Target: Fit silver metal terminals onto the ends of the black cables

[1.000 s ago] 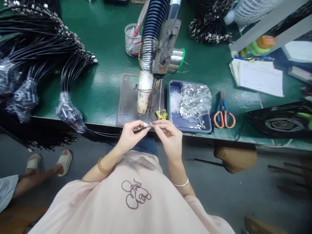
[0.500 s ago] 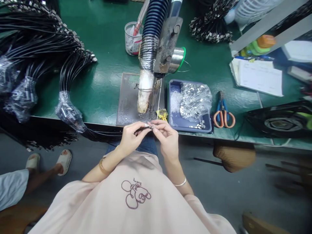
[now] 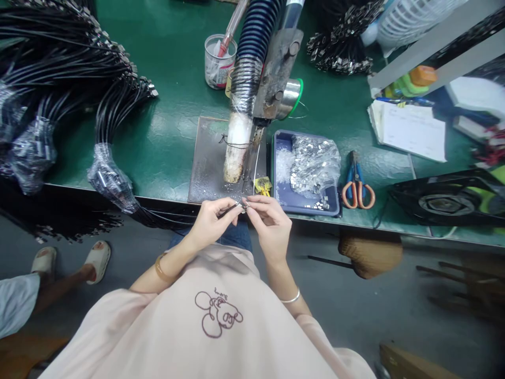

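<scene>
Black cable end sits pinched between both of my hands, right at the near edge of the green counter, at about 6 o'clock from the grey metal plate. My left hand has its fingers closed around the thin cable, which trails off toward 9 o'clock into the dark bundle hanging over the counter edge. My right hand meets it from 3 o'clock, thumb and forefinger closed on a small metal piece at the cable tip; it is too small for me to tell more than that it glints.

Just at 12 o'clock from my hands, a white-tipped nozzle hangs down over the plate from a ribbed black hose, with a solder spool beside its bracket. A small yellow item lies just beside the plate at 3 o'clock. Further toward 3 o'clock stands a blue tray holding a clear bag of small metal shells, then orange-handled scissors. A clear cup stands at 11 o'clock of the nozzle. Bundles of black cables, some wrapped in plastic at the ends, fill the counter toward 9 and 10 o'clock. Another person's sandalled feet show on the floor at 8 o'clock.
</scene>
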`<state>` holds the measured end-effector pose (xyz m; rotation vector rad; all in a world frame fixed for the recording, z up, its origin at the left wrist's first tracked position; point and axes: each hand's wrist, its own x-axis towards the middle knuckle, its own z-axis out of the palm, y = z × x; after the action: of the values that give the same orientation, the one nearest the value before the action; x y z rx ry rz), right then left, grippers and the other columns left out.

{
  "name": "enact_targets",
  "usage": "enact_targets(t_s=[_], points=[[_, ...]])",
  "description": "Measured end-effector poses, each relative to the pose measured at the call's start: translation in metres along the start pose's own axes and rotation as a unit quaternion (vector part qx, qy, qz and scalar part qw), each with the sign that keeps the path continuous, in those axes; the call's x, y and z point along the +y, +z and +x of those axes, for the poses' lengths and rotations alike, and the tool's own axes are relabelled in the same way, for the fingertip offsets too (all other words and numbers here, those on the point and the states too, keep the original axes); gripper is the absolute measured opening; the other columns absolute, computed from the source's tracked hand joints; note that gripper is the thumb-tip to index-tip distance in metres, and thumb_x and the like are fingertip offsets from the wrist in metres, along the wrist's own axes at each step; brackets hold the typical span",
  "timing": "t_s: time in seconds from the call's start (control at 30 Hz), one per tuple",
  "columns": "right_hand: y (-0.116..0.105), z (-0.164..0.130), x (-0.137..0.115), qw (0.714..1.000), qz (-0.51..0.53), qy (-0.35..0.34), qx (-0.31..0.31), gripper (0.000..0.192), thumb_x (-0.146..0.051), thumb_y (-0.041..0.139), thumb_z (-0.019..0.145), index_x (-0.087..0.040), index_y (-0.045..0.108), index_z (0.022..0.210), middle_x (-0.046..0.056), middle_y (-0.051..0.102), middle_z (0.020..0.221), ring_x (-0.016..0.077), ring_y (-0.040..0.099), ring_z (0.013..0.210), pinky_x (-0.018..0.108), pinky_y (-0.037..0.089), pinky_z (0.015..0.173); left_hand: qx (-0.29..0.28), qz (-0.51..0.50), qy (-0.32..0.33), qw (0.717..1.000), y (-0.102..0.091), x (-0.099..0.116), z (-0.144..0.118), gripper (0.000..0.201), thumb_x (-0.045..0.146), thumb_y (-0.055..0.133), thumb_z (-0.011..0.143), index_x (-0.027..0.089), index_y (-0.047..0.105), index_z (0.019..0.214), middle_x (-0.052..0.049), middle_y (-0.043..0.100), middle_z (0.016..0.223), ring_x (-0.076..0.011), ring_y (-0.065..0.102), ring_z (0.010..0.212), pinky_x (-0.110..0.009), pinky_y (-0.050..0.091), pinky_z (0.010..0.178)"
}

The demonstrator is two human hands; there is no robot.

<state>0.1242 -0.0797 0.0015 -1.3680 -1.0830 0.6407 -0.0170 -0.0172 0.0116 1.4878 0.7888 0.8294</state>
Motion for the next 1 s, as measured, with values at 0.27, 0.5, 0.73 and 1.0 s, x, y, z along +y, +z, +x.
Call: enact_targets(t_s=[0.27, 0.5, 0.73, 1.0], points=[[-0.002, 0.003, -0.003, 0.999, -0.006, 0.022, -0.027, 0.009, -0.029, 0.069, 0.089, -0.024, 0.073, 0.083, 0.005, 0.074, 0.099, 0.0191, 0.074, 0.091, 0.033, 0.063, 0.081, 0.009, -0.01, 0.005, 1.0, 0.003, -0.004, -0.001, 0.027, 0.034, 0.068, 0.088, 0.015, 0.066, 0.069, 0.0, 0.064, 0.06, -0.0099, 0.054, 0.054, -0.021, 0.045, 0.056], [-0.006, 0.007, 0.003, 0.985, 0.124, 0.122, 0.015, 0.019, -0.038, 0.071, 0.088, -0.021, 0.068, 0.079, 0.004, 0.073, 0.098, 0.02, 0.076, 0.092, 0.035, 0.063, 0.086, 0.045, -0.071, -0.024, 0.996, 0.005, -0.004, -0.006, 0.015, 0.029, 0.071, 0.085, 0.015, 0.068, 0.086, 0.0, 0.068, 0.061, -0.0106, 0.061, 0.055, -0.021, 0.051, 0.062], [-0.006, 0.001, -0.007, 0.998, -0.054, -0.013, 0.035, 0.014, -0.03, 0.062, 0.096, -0.022, 0.066, 0.085, 0.005, 0.075, 0.099, 0.018, 0.075, 0.091, 0.031, 0.063, 0.079, 0.047, -0.137, -0.067, 0.987, 0.002, -0.004, 0.0, 0.023, 0.036, 0.077, 0.079, 0.013, 0.07, 0.081, 0.002, 0.062, 0.055, -0.0081, 0.053, 0.048, -0.02, 0.047, 0.053], [-0.003, 0.0, -0.007, 0.96, -0.164, -0.221, 0.049, 0.015, -0.012, 0.07, 0.088, -0.026, 0.069, 0.091, 0.001, 0.077, 0.088, 0.0169, 0.074, 0.079, 0.032, 0.062, 0.072, 0.035, -0.154, -0.071, 0.985, 0.002, -0.003, 0.007, 0.03, 0.043, 0.081, 0.074, 0.014, 0.071, 0.075, -0.004, 0.07, 0.065, -0.0163, 0.067, 0.068, -0.027, 0.056, 0.068]])
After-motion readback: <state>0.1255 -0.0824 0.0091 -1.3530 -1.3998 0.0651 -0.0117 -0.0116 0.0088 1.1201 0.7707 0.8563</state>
